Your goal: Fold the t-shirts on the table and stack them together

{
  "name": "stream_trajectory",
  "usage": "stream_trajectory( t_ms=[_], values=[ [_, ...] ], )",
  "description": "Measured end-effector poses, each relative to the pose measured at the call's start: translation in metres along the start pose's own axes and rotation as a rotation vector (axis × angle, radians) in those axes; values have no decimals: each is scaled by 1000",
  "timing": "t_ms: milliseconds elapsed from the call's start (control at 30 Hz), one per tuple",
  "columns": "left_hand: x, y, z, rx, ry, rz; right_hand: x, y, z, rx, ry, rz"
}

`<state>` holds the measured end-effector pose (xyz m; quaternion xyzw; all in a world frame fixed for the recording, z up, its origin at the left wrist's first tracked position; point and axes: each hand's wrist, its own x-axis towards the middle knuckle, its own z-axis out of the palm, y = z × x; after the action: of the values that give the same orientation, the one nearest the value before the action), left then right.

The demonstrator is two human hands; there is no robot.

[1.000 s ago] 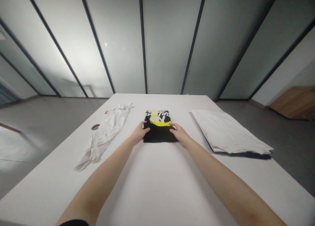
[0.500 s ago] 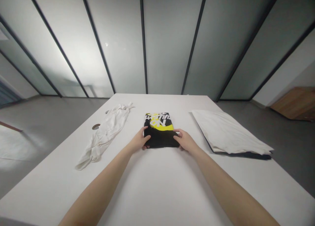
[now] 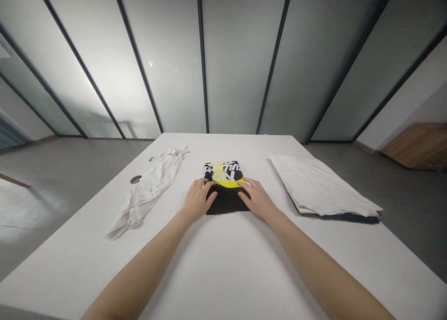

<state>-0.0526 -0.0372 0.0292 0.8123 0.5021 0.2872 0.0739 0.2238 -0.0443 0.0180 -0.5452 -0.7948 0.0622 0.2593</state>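
A folded black T-shirt (image 3: pixel 227 203) with a yellow and white print lies flat in the middle of the white table. On its left edge rests my left hand (image 3: pixel 199 198), open, its fingers spread over the cloth. My right hand (image 3: pixel 256 196) lies open on the right edge in the same way, fingertips near the yellow band of the print. Neither hand grips the fabric. The cloth under my palms is hidden.
A crumpled white garment (image 3: pixel 148 190) lies along the table's left side, beside a round cable hole (image 3: pixel 136 179). To the right are flat, stacked white and dark garments (image 3: pixel 321 185). The white table (image 3: pixel 223 273) reaches toward frosted glass panels (image 3: pixel 237 59).
Both hands have let go of the shirt's side edges and now lie flat on top, fingers spread and slightly further inward. The shirt's near edge sits a little closer to me.
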Motion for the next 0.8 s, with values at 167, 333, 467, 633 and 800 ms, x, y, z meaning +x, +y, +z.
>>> stream_trajectory(
  t_ms=[167,333,467,633,800],
  values=[
    [-1,14,-3,-68,-260,104,-1,-23,-9,2,-259,-7],
    [2,24,-3,-130,-204,-50,1,-45,-28,-77,-363,148],
    [-4,21,26,-88,-66,25,-1,-46,-8,-54,-175,-4],
    [-13,9,53,-100,-160,37,-6,-31,22,-86,-312,80],
    [-3,4,45,-383,38,-114,-7,-21,27,-98,-219,120]
  ],
)
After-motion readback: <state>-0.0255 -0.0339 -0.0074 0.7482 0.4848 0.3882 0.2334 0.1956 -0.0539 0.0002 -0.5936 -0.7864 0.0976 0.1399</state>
